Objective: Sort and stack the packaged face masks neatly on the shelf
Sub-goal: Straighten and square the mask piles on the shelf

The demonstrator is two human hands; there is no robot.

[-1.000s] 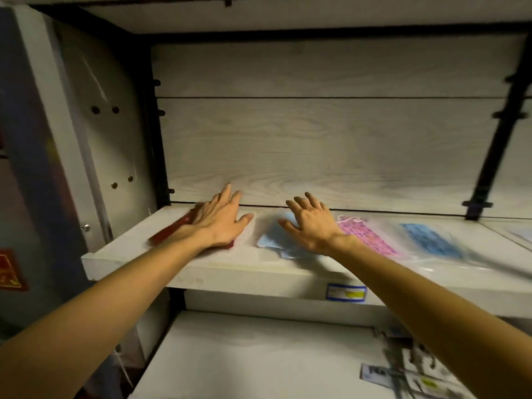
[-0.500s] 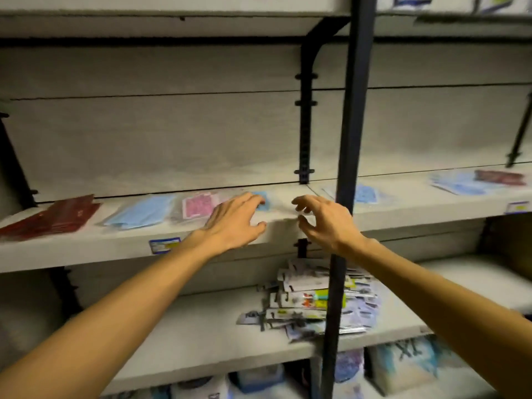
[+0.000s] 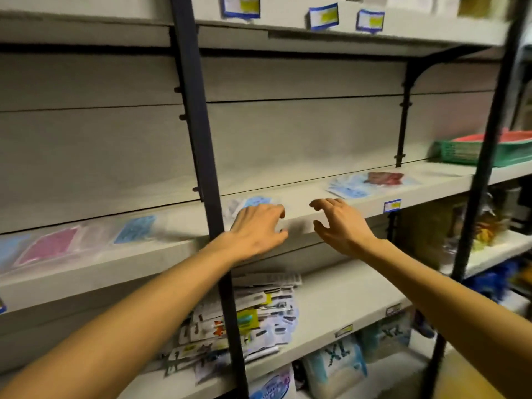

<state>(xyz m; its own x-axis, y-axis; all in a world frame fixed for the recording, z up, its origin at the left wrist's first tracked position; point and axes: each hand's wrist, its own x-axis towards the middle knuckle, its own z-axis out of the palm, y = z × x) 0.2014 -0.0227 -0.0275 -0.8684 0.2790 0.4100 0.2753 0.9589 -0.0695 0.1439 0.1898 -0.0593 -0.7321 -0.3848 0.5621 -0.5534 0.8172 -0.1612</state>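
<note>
Running across a dim storeroom, the grey shelf (image 3: 302,197) carries mask packets (image 3: 371,182) at two o'clock. Left hand (image 3: 256,228) and right hand (image 3: 339,223) hover over its front edge — fingers loosely curled, holding nothing.

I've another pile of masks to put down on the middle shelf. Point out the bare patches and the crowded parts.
Bare board lies between the left hand and the fanned pale-blue mask packets with a dark-red one on top, under the right hand. Another gap sits between the blue mask packet and the black upright post. The left stretch with the pink mask packet is crowded.
</note>
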